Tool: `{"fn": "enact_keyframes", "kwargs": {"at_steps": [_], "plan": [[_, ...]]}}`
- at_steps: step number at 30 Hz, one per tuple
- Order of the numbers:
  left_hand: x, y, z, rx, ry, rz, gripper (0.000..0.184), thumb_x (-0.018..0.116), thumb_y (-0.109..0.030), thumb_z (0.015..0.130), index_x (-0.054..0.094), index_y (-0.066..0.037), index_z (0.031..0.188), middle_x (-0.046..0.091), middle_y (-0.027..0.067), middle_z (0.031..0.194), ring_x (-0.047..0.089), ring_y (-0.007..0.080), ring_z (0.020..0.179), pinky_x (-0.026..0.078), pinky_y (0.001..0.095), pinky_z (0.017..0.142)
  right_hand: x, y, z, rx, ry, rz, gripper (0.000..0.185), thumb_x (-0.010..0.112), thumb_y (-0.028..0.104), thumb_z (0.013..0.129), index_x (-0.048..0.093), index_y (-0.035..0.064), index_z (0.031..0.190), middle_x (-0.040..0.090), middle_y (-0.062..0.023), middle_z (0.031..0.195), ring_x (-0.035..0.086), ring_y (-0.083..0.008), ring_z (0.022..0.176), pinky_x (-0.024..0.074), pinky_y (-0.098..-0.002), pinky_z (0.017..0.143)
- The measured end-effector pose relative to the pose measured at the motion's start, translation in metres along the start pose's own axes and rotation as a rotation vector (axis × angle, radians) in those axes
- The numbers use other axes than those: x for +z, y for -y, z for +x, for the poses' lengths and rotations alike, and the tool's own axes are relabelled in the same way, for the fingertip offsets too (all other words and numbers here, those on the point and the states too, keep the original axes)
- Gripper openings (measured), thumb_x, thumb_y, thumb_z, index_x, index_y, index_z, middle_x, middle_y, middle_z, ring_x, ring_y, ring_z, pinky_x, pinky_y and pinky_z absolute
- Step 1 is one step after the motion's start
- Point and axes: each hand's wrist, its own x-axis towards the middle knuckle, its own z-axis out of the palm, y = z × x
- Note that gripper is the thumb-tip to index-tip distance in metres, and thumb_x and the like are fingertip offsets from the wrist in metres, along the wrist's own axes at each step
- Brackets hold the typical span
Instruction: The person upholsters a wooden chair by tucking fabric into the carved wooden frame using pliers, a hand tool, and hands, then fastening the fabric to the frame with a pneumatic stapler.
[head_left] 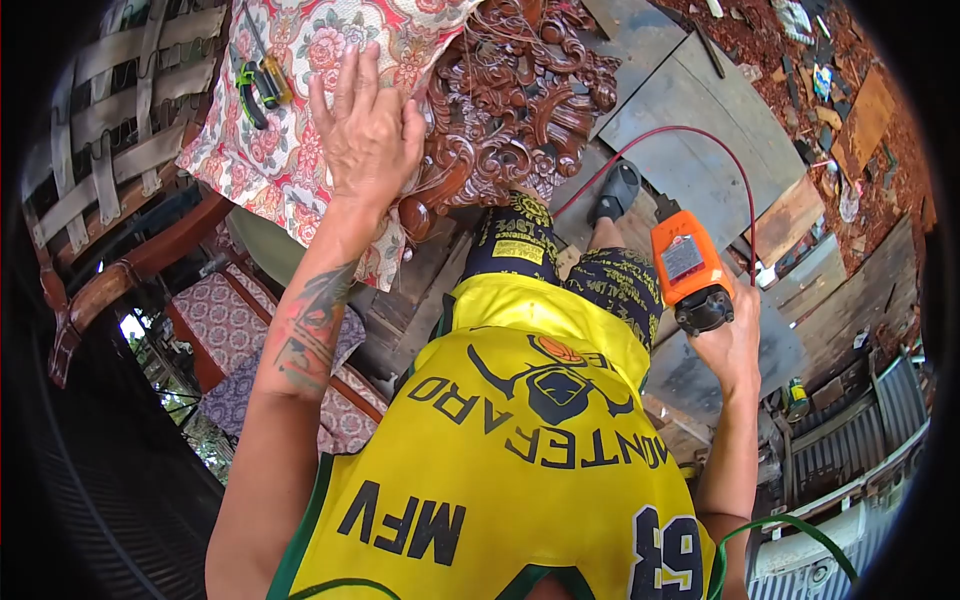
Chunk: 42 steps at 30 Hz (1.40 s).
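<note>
My left hand (366, 130) lies flat on the floral fabric (270, 180), its fingers spread and holding nothing. Beside it to the left, pliers with black and green handles (250, 92) and a screwdriver with a yellow handle (274, 80) rest on the fabric. Just right of the fabric is a carved, glossy brown wooden piece (520, 100). On the right, my right hand (725, 335) grips an orange tool (685, 258), partly hidden behind it. A red hose (722, 143) curves around near the tool.
A wooden frame with woven straps (110, 110) stands at the upper left. Patterned cushions (222, 320) lie below it. Grey boards (710, 120) cover the ground ahead, with scattered debris (835, 110) beyond. Corrugated metal sheets (900, 400) are at the lower right.
</note>
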Motion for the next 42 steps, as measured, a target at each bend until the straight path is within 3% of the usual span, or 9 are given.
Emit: {"fn": "enact_keyframes", "kwargs": {"at_steps": [10,13,16,22,27,29,35,39,42], "plan": [[0.004,0.014,-0.003,-0.016,-0.024,-0.139,0.015,0.070,-0.022,0.094,0.070,-0.007,0.092,0.055,0.0158,0.159,0.045,0.0342,0.152,0.020,0.0625,0.126,-0.008,-0.002,-0.003,0.038,-0.010,-0.084,0.060,0.081,0.013,0.074,0.071,0.0025,0.132,0.076,-0.0238,0.104,0.074,-0.0431,0.092,0.0578,-0.0421,0.083],[0.006,0.028,-0.003,-0.040,-0.050,-0.288,0.018,0.070,-0.023,0.097,0.073,-0.009,0.109,0.055,0.0152,0.158,0.048,0.0354,0.149,0.027,0.0579,0.125,-0.011,-0.004,0.002,-0.022,0.034,-0.065,0.060,0.083,0.014,0.073,0.071,0.0027,0.131,0.076,-0.0240,0.105,0.074,-0.0432,0.093,0.0579,-0.0427,0.084],[-0.001,0.044,0.004,-0.002,0.023,-0.348,0.051,0.067,-0.026,0.103,0.060,-0.030,0.153,0.052,0.0129,0.161,0.046,0.0366,0.150,0.032,0.0447,0.126,-0.023,0.019,0.021,-0.091,0.090,-0.050,0.055,0.081,0.012,0.071,0.073,0.0024,0.125,0.075,-0.0232,0.100,0.073,-0.0442,0.090,0.0573,-0.0441,0.081],[0.010,0.067,0.009,0.123,0.050,-0.339,0.054,0.055,-0.032,0.110,0.046,-0.026,0.163,0.044,0.0080,0.168,0.032,0.0334,0.160,0.022,0.0477,0.132,-0.026,0.088,0.084,-0.327,0.233,-0.031,0.027,0.075,0.014,0.071,0.066,0.0028,0.094,0.068,-0.0197,0.081,0.066,-0.0458,0.079,0.0561,-0.0443,0.074],[0.008,0.063,0.003,0.110,0.007,-0.312,0.077,0.065,-0.043,0.102,0.034,-0.022,0.169,0.036,0.0054,0.173,0.027,0.0307,0.162,0.018,0.0493,0.134,-0.011,0.146,0.141,-0.531,0.291,-0.201,0.025,0.078,0.018,0.080,0.070,0.0018,0.097,0.070,-0.0194,0.081,0.067,-0.0411,0.072,0.0557,-0.0438,0.073],[0.007,0.056,-0.006,0.065,-0.016,-0.213,0.089,0.070,-0.050,0.096,0.031,-0.022,0.170,0.034,0.0070,0.175,0.028,0.0319,0.162,0.018,0.0500,0.133,0.000,0.160,0.158,-0.489,0.377,-0.207,0.032,0.079,0.024,0.086,0.073,0.0022,0.108,0.077,-0.0180,0.092,0.074,-0.0273,0.080,0.0580,-0.0400,0.080],[0.006,0.031,-0.026,-0.268,-0.021,-0.280,0.102,0.076,-0.058,0.088,0.028,-0.021,0.171,0.035,0.0085,0.173,0.030,0.0325,0.161,0.020,0.0506,0.132,0.022,0.207,0.178,-0.668,0.296,-0.256,0.040,0.082,0.027,0.086,0.073,0.0038,0.117,0.079,-0.0150,0.101,0.075,-0.0279,0.091,0.0592,-0.0390,0.088],[0.002,0.011,-0.021,-0.413,0.086,-0.178,0.105,0.075,-0.060,0.088,0.025,-0.021,0.171,0.030,0.0040,0.176,0.025,0.0301,0.162,0.018,0.0564,0.131,0.024,0.242,0.179,-0.298,0.417,-0.289,0.044,0.083,0.024,0.082,0.072,0.0030,0.119,0.078,-0.0133,0.103,0.073,-0.0235,0.092,0.0583,-0.0381,0.090],[0.004,0.010,-0.022,-0.409,0.066,-0.178,0.107,0.076,-0.061,0.087,0.023,-0.023,0.172,0.027,0.0028,0.177,0.023,0.0298,0.163,0.016,0.0585,0.131,0.032,0.247,0.189,-0.240,0.437,-0.254,0.042,0.082,0.024,0.081,0.074,0.0019,0.115,0.073,-0.0090,0.082,0.068,-0.0174,0.072,0.0575,-0.0346,0.071]]}}
